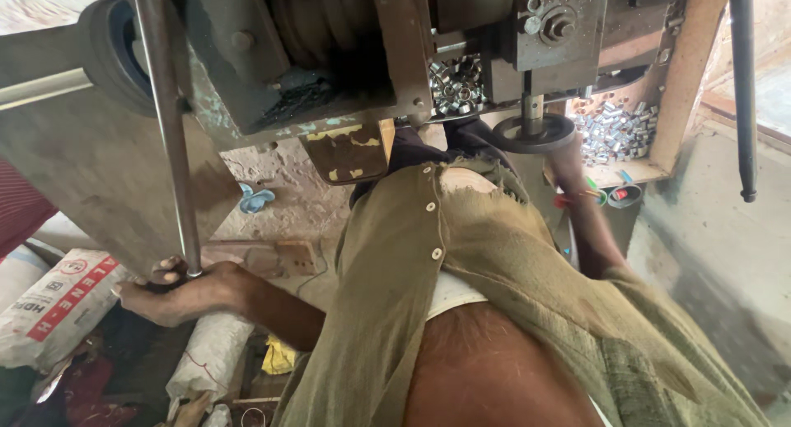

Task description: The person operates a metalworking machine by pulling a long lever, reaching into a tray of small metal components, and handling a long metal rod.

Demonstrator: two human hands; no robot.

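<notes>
Machine frame [247,72] above; left hand [177,291] grips steel rod [169,122]; right grip hidden.

Left hand [177,288] at foot of metal rod [169,122], left of machine [346,56]. Right hand [568,167] under handwheel [533,133]. Tray of metal sleeves [618,132] right of handwheel. Sacks [58,303] below left hand.

A long grey steel rod [169,122] runs nearly upright down the left of the frame, leaning slightly, its lower end gripped in a fist. A dark round handwheel [533,133] sits flat at upper right, under a short vertical shaft.
</notes>
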